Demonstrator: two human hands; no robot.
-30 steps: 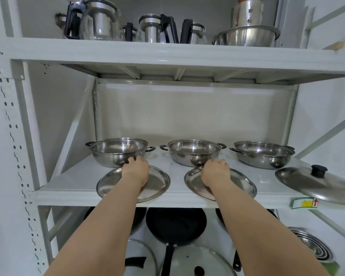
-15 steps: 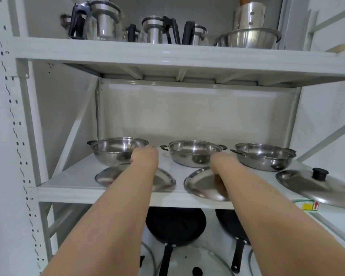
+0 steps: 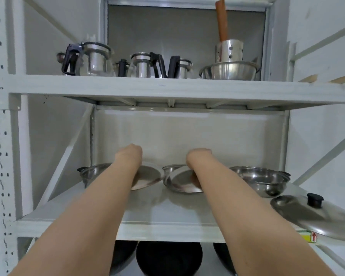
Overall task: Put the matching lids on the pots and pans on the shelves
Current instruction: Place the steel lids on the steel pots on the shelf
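Your left hand (image 3: 128, 154) grips one flat steel lid (image 3: 147, 177) tilted over the left pot (image 3: 92, 174), your right hand (image 3: 197, 156) grips another lid (image 3: 182, 181) over the middle pot (image 3: 172, 168), angled so rims seat; the knobbed lid (image 3: 315, 218) lies right of both hands.

left hand (image 3: 130, 154) holds flat lid (image 3: 147, 177) tilted over left pot (image 3: 92, 173) | right hand (image 3: 197, 156) holds second lid (image 3: 182, 181) over middle pot (image 3: 170, 169) | knobbed lid (image 3: 315, 218) right of both
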